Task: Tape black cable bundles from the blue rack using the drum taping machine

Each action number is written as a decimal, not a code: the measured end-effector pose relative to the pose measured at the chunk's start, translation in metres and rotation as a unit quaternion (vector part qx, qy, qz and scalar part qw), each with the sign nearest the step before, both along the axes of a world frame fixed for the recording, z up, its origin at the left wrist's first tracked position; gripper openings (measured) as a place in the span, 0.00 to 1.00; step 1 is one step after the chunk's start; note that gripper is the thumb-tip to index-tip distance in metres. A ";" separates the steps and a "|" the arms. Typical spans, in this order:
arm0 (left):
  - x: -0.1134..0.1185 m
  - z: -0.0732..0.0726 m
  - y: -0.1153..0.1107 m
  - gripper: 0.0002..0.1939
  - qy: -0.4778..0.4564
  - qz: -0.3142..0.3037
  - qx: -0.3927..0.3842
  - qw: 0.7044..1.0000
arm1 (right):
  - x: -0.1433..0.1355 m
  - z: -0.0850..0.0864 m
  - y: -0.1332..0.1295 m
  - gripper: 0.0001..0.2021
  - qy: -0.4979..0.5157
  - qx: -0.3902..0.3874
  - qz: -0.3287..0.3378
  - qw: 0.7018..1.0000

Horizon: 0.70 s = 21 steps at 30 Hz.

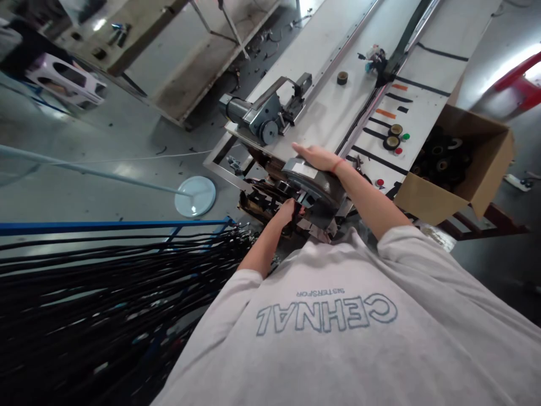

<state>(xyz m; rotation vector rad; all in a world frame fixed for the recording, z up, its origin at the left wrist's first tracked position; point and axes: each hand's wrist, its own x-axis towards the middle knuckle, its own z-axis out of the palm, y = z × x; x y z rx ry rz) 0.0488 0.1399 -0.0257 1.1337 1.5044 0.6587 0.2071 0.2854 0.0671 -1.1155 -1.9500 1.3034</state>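
Observation:
My right hand lies over the top of a grey rounded machine cover with a pale label, at the near end of the long white bench. Its thumb points out to the left and the other fingers are hard to make out. Lower down, my left hand is closed beside the open side of that machine, close to a light metal part. Whatever it grips is too small to tell. A grey motor unit with a round pulley is mounted just beyond, at the bench's left edge.
An open cardboard box of dark rolls stands right of the bench. Tape rolls and coloured buttons sit on the bench. Long black cables hang on a blue rack at the left, near a round pale base.

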 end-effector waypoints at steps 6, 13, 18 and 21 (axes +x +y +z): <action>-0.007 0.029 0.009 0.28 -0.047 -0.152 -0.044 0.986 | 0.096 -0.043 -0.093 0.30 -0.157 -0.033 -0.171 0.972; -0.021 0.074 0.021 0.23 0.168 -0.253 0.065 0.951 | 0.120 -0.060 -0.113 0.22 -0.451 -0.039 -0.316 0.834; -0.059 0.082 0.038 0.19 0.231 -0.146 0.114 0.955 | 0.143 -0.029 -0.146 0.14 -0.203 -0.174 -0.287 0.920; -0.067 0.078 0.040 0.17 0.213 -0.132 0.103 0.963 | 0.122 0.002 -0.187 0.20 0.103 -0.196 -0.092 0.971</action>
